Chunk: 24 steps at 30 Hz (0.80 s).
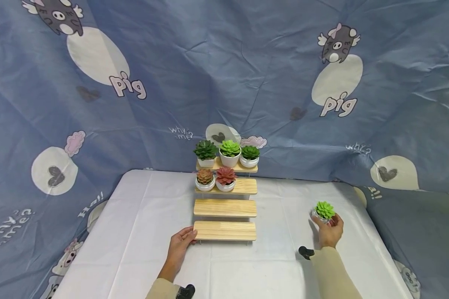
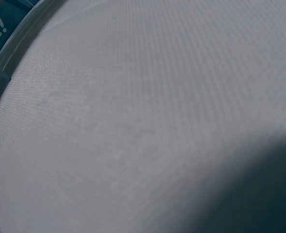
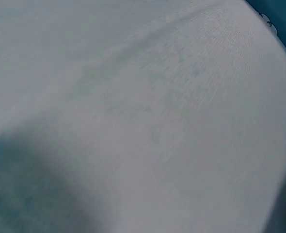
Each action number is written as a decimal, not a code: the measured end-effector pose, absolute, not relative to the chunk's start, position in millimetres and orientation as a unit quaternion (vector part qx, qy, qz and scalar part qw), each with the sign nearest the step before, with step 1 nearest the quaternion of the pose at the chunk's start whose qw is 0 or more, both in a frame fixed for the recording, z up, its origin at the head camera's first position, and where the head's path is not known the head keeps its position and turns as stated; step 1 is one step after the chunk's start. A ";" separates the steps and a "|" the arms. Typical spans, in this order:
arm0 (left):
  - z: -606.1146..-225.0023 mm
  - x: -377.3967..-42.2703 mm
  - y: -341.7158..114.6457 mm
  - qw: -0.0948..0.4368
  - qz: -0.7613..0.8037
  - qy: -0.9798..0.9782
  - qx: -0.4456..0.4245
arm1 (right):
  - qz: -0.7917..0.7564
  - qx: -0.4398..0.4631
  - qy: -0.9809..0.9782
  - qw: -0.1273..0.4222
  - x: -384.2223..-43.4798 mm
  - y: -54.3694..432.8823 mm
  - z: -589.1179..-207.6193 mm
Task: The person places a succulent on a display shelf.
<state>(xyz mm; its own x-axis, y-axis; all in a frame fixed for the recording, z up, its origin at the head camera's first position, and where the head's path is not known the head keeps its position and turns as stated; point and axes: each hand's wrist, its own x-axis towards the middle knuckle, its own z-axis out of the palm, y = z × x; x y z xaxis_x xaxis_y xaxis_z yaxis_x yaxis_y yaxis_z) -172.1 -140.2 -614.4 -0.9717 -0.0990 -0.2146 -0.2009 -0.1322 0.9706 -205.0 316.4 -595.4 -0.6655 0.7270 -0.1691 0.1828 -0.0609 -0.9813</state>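
In the head view, my right hand [image 1: 330, 233] grips a small white pot holding a bright green succulent [image 1: 324, 210], at the right of the table. My left hand [image 1: 180, 246] holds the left end of the lowest board of a stepped wooden stand [image 1: 225, 231]. Along the stand's top board are a dark green succulent [image 1: 205, 150], a light green succulent [image 1: 230, 148] and a mid-green succulent [image 1: 250, 153], all in white pots. One board lower are a brown succulent [image 1: 205, 177] and a red succulent [image 1: 226, 176]. Neither wrist view shows the hands' work.
A white cloth covers the table [image 1: 142, 232]. Blue printed fabric [image 1: 224, 83] hangs behind it and along both sides. Black wrist devices sit on the left sleeve [image 1: 162, 289] and the right sleeve [image 1: 334, 274]. Both wrist views show mostly blurred white cloth.
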 end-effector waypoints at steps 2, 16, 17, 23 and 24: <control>-616.9 -172.9 -140.8 0.031 0.746 0.656 -0.113 | 0.634 -0.341 -0.663 0.205 -207.0 316.5 -595.9; -616.4 -173.5 -140.3 0.034 0.743 0.657 -0.121 | 0.605 -0.339 -0.695 0.192 -208.4 322.2 -598.7; -616.3 -173.3 -140.4 0.035 0.744 0.656 -0.122 | 0.603 -0.339 -0.697 0.192 -208.1 322.2 -598.4; -616.5 -172.9 -140.4 0.036 0.747 0.654 -0.117 | 0.607 -0.333 -0.698 0.180 -206.1 318.8 -596.6; -616.5 -173.0 -140.3 0.035 0.748 0.653 -0.115 | 0.608 -0.332 -0.699 0.178 -205.6 318.0 -596.5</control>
<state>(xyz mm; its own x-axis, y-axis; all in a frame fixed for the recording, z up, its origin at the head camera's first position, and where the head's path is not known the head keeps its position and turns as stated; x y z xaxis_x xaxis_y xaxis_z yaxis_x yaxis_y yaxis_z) -173.0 -140.3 -616.5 -0.9712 -0.0973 -0.2174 -0.2023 -0.1444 0.9686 -205.6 318.0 -596.5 -0.7164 0.6803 -0.1548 0.2470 0.0398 -0.9682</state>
